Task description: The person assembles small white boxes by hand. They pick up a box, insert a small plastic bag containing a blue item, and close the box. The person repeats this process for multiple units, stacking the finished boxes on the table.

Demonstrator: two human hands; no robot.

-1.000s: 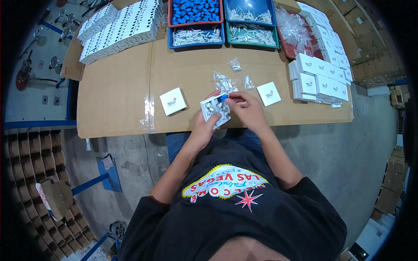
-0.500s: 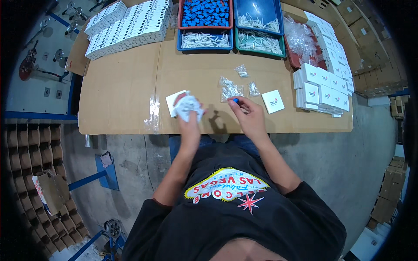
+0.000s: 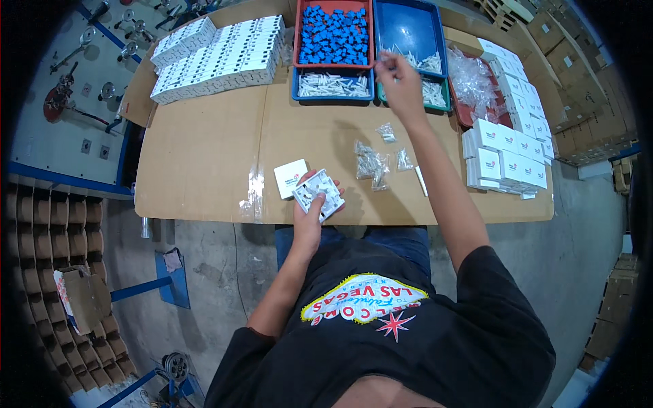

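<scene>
My left hand point(image 3: 309, 221) grips a white square plate-like piece point(image 3: 314, 188) with grey markings, thumb across its face. That piece overlaps a flat white box point(image 3: 287, 178) lying on the cardboard. My right hand point(image 3: 403, 85) is stretched far forward over the trays, fingers drawn together between the red tray of blue parts point(image 3: 335, 37) and the trays of small white pieces. What those fingers hold, if anything, is too small to make out. Several small clear bags of white pieces point(image 3: 371, 163) lie between my arms. Part of another white box point(image 3: 422, 181) shows beside my right forearm.
Long rows of white boxes point(image 3: 224, 58) stand at the far left, and more white boxes point(image 3: 507, 160) are stacked at the right. A red tray point(image 3: 464, 112) of clear plastic bags point(image 3: 473, 81) stands behind them. The front blue tray point(image 3: 333, 86) holds white pieces.
My right hand has gone from beside the small bags, where it held a blue part, forward to the trays. My left hand keeps the white piece, now held steadier. The whole view has shifted slightly.
</scene>
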